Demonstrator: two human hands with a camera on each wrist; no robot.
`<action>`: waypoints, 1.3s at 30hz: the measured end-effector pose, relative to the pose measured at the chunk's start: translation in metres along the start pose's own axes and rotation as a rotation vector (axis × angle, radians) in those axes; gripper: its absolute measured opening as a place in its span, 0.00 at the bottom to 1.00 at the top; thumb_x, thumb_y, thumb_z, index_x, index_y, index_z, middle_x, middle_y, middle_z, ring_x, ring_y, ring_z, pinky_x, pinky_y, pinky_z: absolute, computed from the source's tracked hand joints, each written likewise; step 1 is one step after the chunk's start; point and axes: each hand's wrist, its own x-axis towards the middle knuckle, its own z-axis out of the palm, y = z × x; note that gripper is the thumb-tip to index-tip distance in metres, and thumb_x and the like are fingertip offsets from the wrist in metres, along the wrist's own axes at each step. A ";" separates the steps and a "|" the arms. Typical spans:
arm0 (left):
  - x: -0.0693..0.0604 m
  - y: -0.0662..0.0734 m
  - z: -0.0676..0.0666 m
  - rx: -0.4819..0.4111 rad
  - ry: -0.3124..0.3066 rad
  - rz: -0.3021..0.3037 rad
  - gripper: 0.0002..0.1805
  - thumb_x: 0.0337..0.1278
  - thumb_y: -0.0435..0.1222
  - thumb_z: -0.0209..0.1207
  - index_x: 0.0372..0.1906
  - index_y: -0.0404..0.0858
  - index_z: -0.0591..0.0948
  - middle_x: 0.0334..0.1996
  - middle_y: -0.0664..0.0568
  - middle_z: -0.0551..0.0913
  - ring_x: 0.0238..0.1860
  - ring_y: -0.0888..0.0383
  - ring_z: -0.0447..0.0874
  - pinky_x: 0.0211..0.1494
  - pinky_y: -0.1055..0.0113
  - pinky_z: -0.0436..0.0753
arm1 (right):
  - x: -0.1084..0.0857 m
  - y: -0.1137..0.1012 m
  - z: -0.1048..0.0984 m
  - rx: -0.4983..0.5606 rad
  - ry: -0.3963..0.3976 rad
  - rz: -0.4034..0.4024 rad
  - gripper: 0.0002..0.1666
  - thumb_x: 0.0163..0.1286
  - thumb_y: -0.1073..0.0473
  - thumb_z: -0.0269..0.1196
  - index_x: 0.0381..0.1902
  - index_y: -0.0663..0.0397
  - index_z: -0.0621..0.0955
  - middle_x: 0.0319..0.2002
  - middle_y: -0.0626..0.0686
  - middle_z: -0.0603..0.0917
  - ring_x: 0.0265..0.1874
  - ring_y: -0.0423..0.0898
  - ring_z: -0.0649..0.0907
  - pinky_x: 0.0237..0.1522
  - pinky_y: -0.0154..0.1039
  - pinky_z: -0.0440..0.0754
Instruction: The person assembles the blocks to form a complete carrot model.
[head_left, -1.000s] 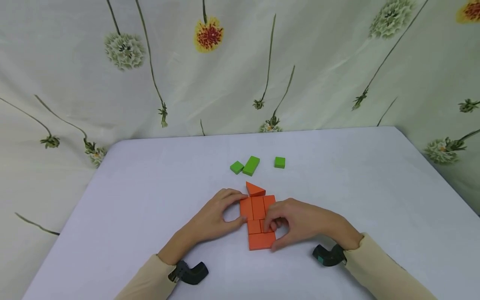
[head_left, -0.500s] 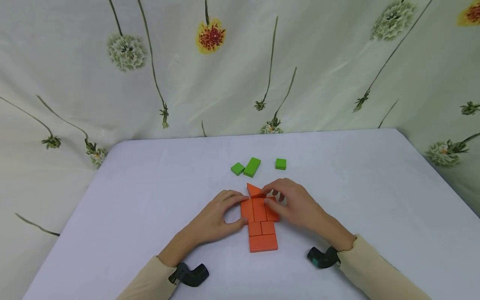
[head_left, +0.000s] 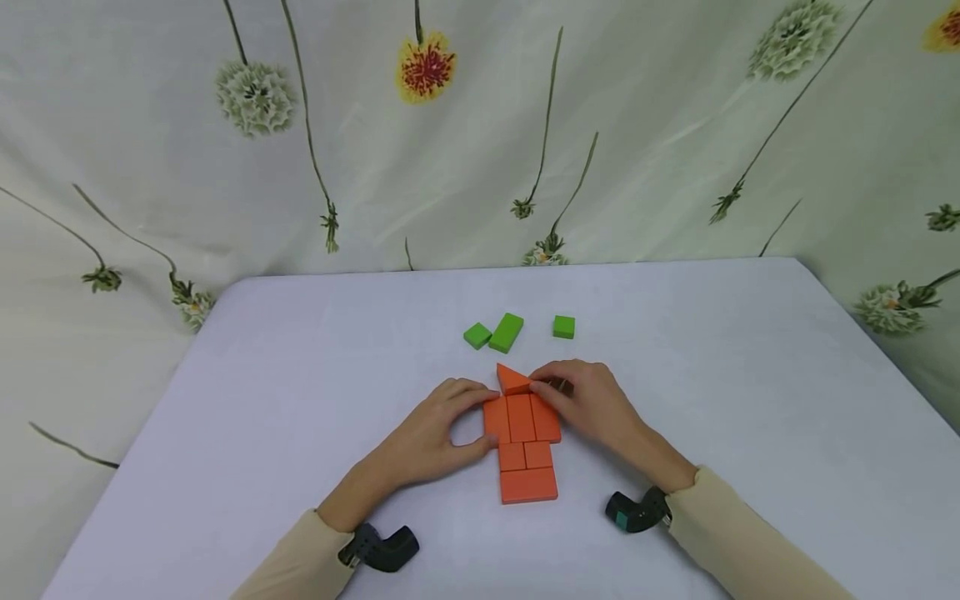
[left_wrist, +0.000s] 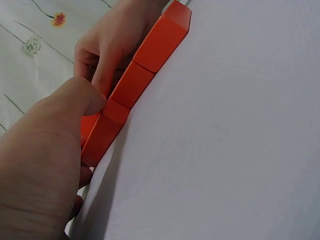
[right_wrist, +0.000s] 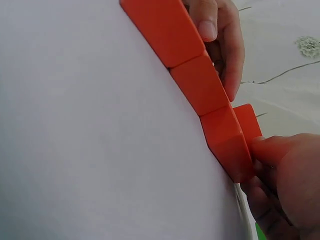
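Note:
Orange wooden blocks lie flat against one another on the table. In the head view, a wide block (head_left: 528, 486) is nearest me, two small blocks (head_left: 525, 455) sit above it, and a row of upright pieces (head_left: 521, 418) comes after. My left hand (head_left: 435, 433) spans the left orange block (head_left: 495, 418), index finger at its far end and thumb at its near end. At the top, an orange triangular block (head_left: 513, 380) has its right end pinched between the thumb and fingers of my right hand (head_left: 592, 400). The fingertips behind it are partly hidden in the right wrist view.
Beyond the orange blocks lie a green oblong block (head_left: 506, 333), a small green block (head_left: 477, 336) touching or close to it, and another green block (head_left: 564, 327) farther right. A flower-printed cloth (head_left: 480, 150) hangs behind the white table (head_left: 300, 358).
My right hand has moved from the lower small blocks up past the right block to the triangular block, which it now pinches. My left hand has stayed on the left block.

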 end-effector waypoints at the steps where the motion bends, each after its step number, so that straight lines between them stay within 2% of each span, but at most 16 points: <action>1: 0.000 0.000 0.000 0.003 0.001 0.001 0.30 0.59 0.47 0.70 0.66 0.44 0.80 0.62 0.56 0.79 0.66 0.58 0.74 0.69 0.54 0.78 | 0.000 0.001 0.000 0.002 0.007 0.007 0.08 0.70 0.60 0.69 0.46 0.51 0.90 0.36 0.45 0.89 0.31 0.38 0.81 0.36 0.33 0.81; 11: 0.001 0.000 0.000 0.000 0.005 0.013 0.29 0.60 0.46 0.70 0.65 0.44 0.81 0.61 0.56 0.80 0.65 0.58 0.75 0.68 0.55 0.79 | 0.000 0.005 -0.002 -0.010 0.066 0.014 0.08 0.69 0.60 0.71 0.45 0.51 0.91 0.38 0.46 0.91 0.35 0.39 0.86 0.39 0.37 0.85; 18: 0.002 0.000 -0.001 0.000 0.001 0.010 0.29 0.60 0.47 0.70 0.65 0.44 0.81 0.61 0.57 0.80 0.64 0.60 0.75 0.68 0.56 0.79 | 0.000 0.009 -0.011 0.032 0.090 0.005 0.08 0.68 0.61 0.71 0.45 0.51 0.91 0.39 0.46 0.92 0.36 0.40 0.88 0.41 0.39 0.87; 30: 0.001 0.000 -0.001 0.007 0.002 0.007 0.29 0.60 0.47 0.69 0.65 0.44 0.81 0.60 0.56 0.80 0.64 0.59 0.75 0.67 0.56 0.79 | -0.004 0.016 -0.025 0.107 0.042 -0.062 0.09 0.66 0.60 0.73 0.45 0.49 0.91 0.36 0.43 0.91 0.34 0.35 0.86 0.39 0.34 0.86; 39: 0.001 -0.002 0.000 0.007 0.003 0.001 0.29 0.59 0.47 0.70 0.65 0.44 0.81 0.60 0.57 0.80 0.64 0.60 0.75 0.68 0.56 0.79 | -0.014 0.011 -0.028 0.184 -0.029 -0.147 0.11 0.65 0.62 0.73 0.45 0.47 0.91 0.36 0.41 0.91 0.34 0.34 0.85 0.35 0.33 0.83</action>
